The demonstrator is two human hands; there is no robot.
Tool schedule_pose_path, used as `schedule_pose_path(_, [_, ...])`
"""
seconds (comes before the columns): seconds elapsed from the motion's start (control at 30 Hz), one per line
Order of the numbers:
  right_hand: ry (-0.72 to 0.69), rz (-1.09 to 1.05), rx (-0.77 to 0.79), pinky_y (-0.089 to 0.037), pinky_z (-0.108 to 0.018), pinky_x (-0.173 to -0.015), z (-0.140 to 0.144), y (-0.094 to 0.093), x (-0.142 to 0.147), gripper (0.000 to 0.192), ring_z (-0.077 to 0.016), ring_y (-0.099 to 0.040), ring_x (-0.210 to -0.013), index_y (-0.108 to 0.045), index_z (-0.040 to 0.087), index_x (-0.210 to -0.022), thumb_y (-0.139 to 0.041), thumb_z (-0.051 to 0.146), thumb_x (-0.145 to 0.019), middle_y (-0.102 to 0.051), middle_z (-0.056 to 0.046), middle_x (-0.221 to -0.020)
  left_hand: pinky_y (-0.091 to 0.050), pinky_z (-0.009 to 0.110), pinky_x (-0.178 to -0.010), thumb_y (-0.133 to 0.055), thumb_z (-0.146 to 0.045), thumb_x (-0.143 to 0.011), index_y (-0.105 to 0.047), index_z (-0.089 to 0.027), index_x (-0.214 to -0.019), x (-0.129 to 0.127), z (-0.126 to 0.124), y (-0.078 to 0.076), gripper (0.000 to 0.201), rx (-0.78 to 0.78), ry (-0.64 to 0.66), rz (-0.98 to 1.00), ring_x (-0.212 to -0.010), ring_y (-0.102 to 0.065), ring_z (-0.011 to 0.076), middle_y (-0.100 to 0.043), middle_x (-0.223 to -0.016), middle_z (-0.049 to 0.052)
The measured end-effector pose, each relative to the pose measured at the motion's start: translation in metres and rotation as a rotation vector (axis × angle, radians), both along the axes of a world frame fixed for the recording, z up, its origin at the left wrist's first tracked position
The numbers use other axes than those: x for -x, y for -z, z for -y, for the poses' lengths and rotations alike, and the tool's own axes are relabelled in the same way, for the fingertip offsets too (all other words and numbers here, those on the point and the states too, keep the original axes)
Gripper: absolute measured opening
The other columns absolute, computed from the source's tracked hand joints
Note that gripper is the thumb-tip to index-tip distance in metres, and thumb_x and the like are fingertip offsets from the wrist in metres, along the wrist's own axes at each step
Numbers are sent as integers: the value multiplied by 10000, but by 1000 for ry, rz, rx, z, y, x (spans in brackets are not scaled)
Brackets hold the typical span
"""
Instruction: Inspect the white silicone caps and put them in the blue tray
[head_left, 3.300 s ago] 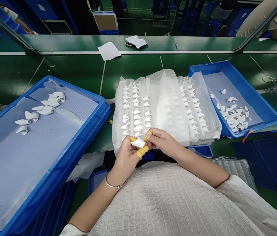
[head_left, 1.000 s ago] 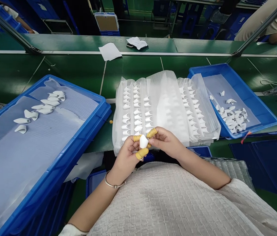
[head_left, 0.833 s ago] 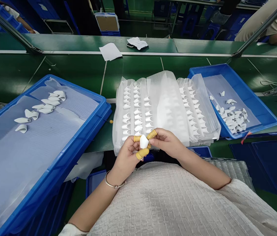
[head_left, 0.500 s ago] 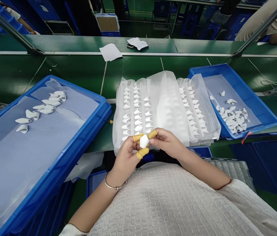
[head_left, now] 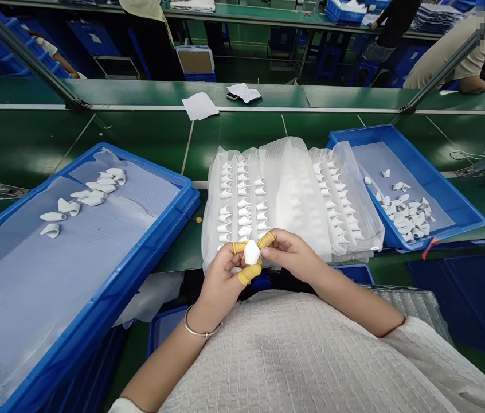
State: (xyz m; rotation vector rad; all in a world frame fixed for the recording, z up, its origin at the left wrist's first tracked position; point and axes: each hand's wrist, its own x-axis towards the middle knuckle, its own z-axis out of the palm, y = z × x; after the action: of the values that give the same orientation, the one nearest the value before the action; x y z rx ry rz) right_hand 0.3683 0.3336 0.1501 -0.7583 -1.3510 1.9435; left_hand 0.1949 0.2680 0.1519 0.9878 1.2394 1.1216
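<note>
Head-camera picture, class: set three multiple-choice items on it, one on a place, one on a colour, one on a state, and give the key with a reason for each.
1. Where is the heap of loose white parts?
A. the right bin
B. the far belt
C. the person's lap

2. What colour are the finger cots?
A. blue
B. yellow
C. red

3. How is the white piece held?
A. lying in the left bin
B. resting on the plastic sheet
C. pinched between both hands

Key: 1 A, they lie in the right bin. 2 B, the fingertips show yellow. 3 C, left hand and right hand grip it.
</note>
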Motion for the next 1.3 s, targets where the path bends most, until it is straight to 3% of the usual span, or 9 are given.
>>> schedule_pose_path(0.27, [-22, 54, -16, -499, -338, -823, 5, -3, 18, 253, -163, -600, -857, -617, 197, -876, -717, 428, -845, -614, -14, -889, -481, 254, -632, -779, -342, -757, -620, -200, -1003, 17, 10, 11, 325, -62, -42, -132, -689, -567, 135, -637, -778, -12])
schedule_pose_path(0.37, [-16, 174, -70, -477, -297, -700, 8, -4, 29, 314, -145, -550, -740, -564, 201, -832, -748, 454, -807, -559, 12, -789, -490, 269, -659, -768, -341, -764, -639, -213, -1009, 23, 13, 12, 305, -90, -45, -285, -707, -608, 150, -654, -782, -13])
schedule_pose_path(0.47, [-8, 365, -181, -379, -247, -562, 10, -4, 39, 393, -114, -438, -616, -489, 207, -761, -793, 456, -760, -464, 49, -688, -500, 278, -670, -762, -317, -762, -643, -216, -963, 28, 15, 11, 255, -126, -26, -391, -729, -640, 163, -685, -816, -5])
schedule_pose_path(0.57, [-8, 461, -296, -351, -255, -557, 9, -3, 48, 412, -116, -420, -607, -466, 200, -701, -683, 517, -852, -458, 38, -668, -494, 258, -631, -736, -283, -778, -631, -211, -962, 33, 18, 13, 224, -138, -22, -377, -710, -638, 154, -670, -778, -15])
schedule_pose_path(0.67, [-25, 412, -155, -372, -264, -560, 6, -1, 59, 467, -123, -463, -581, -485, 199, -687, -550, 606, -906, -510, 23, -631, -491, 240, -608, -714, -293, -811, -612, -207, -1011, 40, 22, 20, 240, -94, 3, -224, -743, -645, 152, -686, -824, 0])
schedule_pose_path(0.77, [-11, 328, 51, -385, -255, -548, 5, 0, 69, 476, -113, -481, -537, -511, 194, -705, -597, 636, -862, -544, 29, -598, -517, 261, -694, -719, -308, -827, -590, -197, -1011, 46, 24, 27, 250, -92, 19, -31, -808, -663, 155, -721, -917, 29])
schedule_pose_path(0.93, [-9, 228, 103, -385, -237, -572, 8, -3, 80, 403, -95, -501, -561, -557, 178, -750, -644, 551, -876, -587, 25, -648, -522, 273, -734, -733, -301, -827, -563, -189, -974, 57, 23, 32, 252, -119, -19, 100, -816, -671, 150, -732, -926, 33])
schedule_pose_path(1.07, [-44, 260, 137, -372, -236, -572, 11, -6, 86, 362, -88, -491, -562, -569, 177, -752, -653, 503, -884, -591, 25, -668, -521, 263, -691, -717, -292, -832, -549, -189, -956, 66, 23, 33, 233, -120, -39, 77, -779, -679, 147, -735, -875, 19])
schedule_pose_path(1.3, [-28, 328, 162, -349, -228, -531, 11, -3, 102, 318, -95, -471, -534, -556, 193, -759, -756, 439, -766, -561, 49, -608, -508, 266, -644, -742, -342, -788, -552, -197, -891, 74, 26, 40, 260, -61, -83, -187, -749, -674, 160, -721, -825, 3])
